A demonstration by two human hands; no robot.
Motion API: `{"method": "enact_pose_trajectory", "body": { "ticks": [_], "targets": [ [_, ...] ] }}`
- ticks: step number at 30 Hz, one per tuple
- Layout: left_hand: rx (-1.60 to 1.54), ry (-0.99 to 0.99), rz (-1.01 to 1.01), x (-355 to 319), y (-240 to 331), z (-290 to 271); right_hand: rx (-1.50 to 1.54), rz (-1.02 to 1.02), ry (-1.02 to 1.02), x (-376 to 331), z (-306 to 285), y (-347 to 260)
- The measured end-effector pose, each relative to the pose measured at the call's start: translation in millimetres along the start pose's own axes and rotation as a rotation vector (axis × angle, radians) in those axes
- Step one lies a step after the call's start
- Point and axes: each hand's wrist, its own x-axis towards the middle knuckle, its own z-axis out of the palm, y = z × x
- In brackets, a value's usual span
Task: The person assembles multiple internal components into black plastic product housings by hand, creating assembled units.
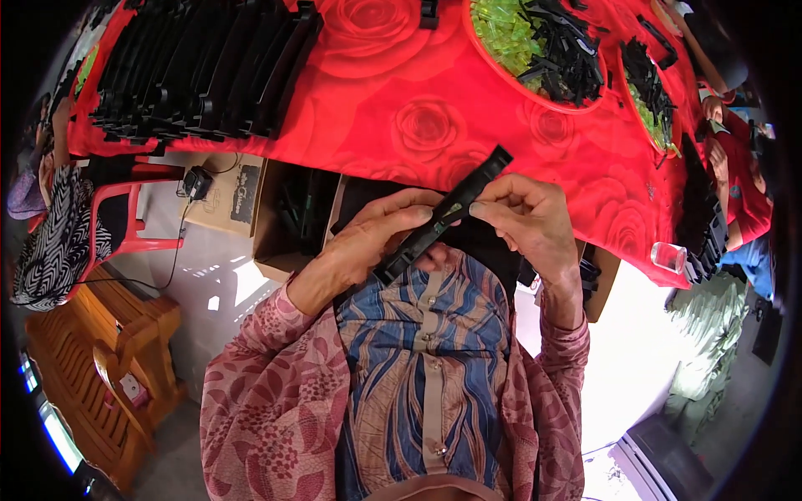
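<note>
Red table: two hands, one black strip.

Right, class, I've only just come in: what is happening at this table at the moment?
A person holds a long black plastic strip up in both hands, the left hand gripping its lower part and the right hand pinching near the middle, where a small green piece sits. Ahead, on the red rose-patterned tablecloth, lie a row of stacked black strips and a red bowl of green and black small parts. Another person's hands work at the far right.
</note>
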Motion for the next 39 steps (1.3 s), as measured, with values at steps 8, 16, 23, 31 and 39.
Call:
{"method": "enact_pose_trajectory", "body": {
  "ticks": [8,16,23,31,39],
  "targets": [
    [0.178,-0.033,-0.012,-9,-4,-5,-0.072,-0.036,0.051,1,4,5],
    [0.359,-0.012,0.143,-16,5,-8,-0.097,-0.045,0.103,4,10,2],
    [0.199,-0.113,0.098,-14,3,-16,-0.227,-0.104,0.153,4,8,4],
    [0.328,-0.073,-0.014,-9,7,-9,-0.269,-0.165,0.128,-5,4,0],
    [0.581,-0.003,0.216,2,-11,-9,-0.193,-0.204,0.154,-5,16,12]
  ]
}}
